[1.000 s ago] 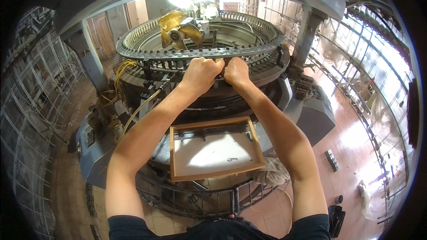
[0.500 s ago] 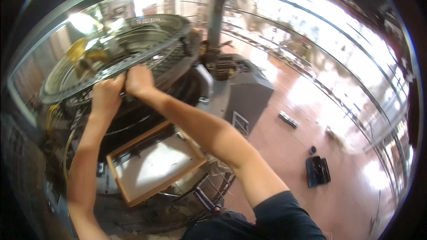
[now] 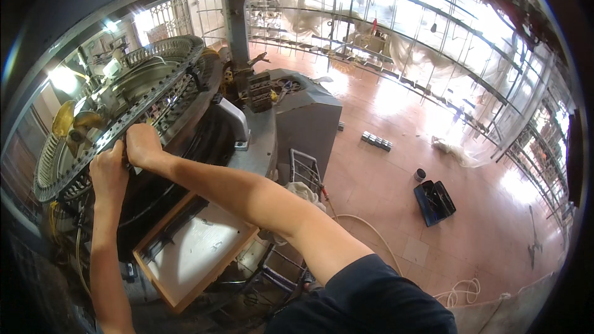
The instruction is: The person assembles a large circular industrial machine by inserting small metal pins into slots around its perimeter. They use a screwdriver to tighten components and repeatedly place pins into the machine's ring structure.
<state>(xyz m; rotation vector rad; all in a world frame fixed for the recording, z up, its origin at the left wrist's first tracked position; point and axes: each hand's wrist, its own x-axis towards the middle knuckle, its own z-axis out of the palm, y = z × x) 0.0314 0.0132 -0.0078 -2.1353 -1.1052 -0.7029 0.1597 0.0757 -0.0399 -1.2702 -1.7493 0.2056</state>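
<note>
At the near edge of a large tilted metal ring (image 3: 150,100), lined with slots and bolts, my two closed hands sit side by side. The ring belongs to a big round machine. My left hand (image 3: 108,168) is curled just below its rim. Touching it or nearly so, my right hand (image 3: 145,146) is also a fist, a little higher and to the right. Whatever the fingers hold is hidden behind the knuckles. Beneath my forearms, a wooden-framed tray (image 3: 247,235) with a white base rests on the machine and carries dark strip-like parts (image 3: 179,219).
A grey cabinet (image 3: 306,130) with blocks and wires on top stands right of the machine, behind a metal step frame (image 3: 304,170). On the tiled floor lie an open toolbox (image 3: 434,203), a dark cup (image 3: 420,174), metal blocks (image 3: 376,141) and a hose (image 3: 371,232).
My view has turned to the right, so the machine and both hands appear farther left. The hands stay closed together at the ring's edge.
</note>
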